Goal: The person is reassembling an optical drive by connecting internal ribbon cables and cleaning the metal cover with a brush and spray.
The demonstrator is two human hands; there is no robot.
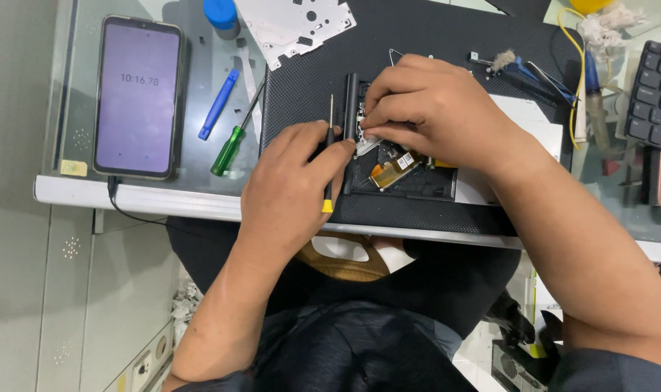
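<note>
Closest to me is my lap in dark trousers, with my two forearms reaching up over it to the table (pixel 163 197). On my left hand (pixel 290 181) the fingers are closed round a thin black screwdriver with a yellow end (pixel 329 163), which I hold nearly upright against the left edge of the small black opened drive (pixel 399 174). That drive lies on a black textured mat (pixel 309 80), near the front edge of the table, right in front of me. With my right hand (pixel 436 109) I press down on top of the drive, fingers bent together and their tips pinching a small pale piece inside it; a gold-coloured ribbon part (pixel 392 173) shows just below them.

Left of the mat lie a green-handled screwdriver (pixel 229 149) and a blue plastic pry tool (pixel 219 104), side by side but apart. Further left a phone (pixel 139 96) lies flat with its screen lit, its cable hanging off the table edge. A silver metal plate (pixel 294 25) sits at the top of the mat, and a black keyboard (pixel 654 98) at the far right
</note>
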